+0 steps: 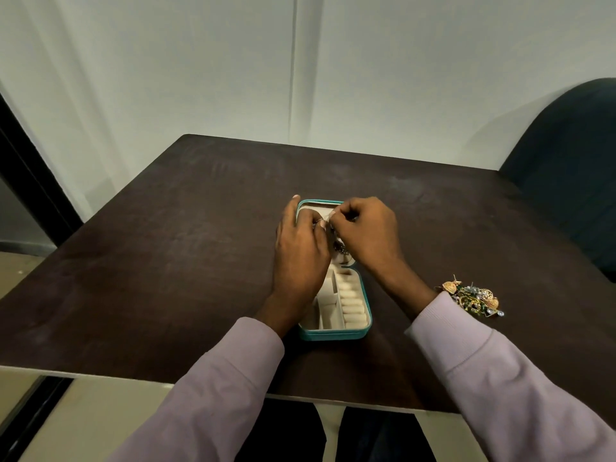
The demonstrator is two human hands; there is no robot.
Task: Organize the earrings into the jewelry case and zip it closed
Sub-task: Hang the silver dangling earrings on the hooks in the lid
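Lying open mid-table, the teal jewelry case (334, 334) shows cream padded rolls; a small dangling earring (339, 243) is pinched over its far half by left hand (300, 248) and right hand (368, 230). Glittery earring pile (473, 297) sits right.

place: plain office or meeting room, likely
counter (200, 228): dark wood laminate
wall (200, 61): white panels
chair (566, 161): dark upholstered, at counter's right edge

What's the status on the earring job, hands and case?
Both hands, left hand and right hand, pinching an earring over the open jewelry case. Earring pile waiting right. Nothing blocking.
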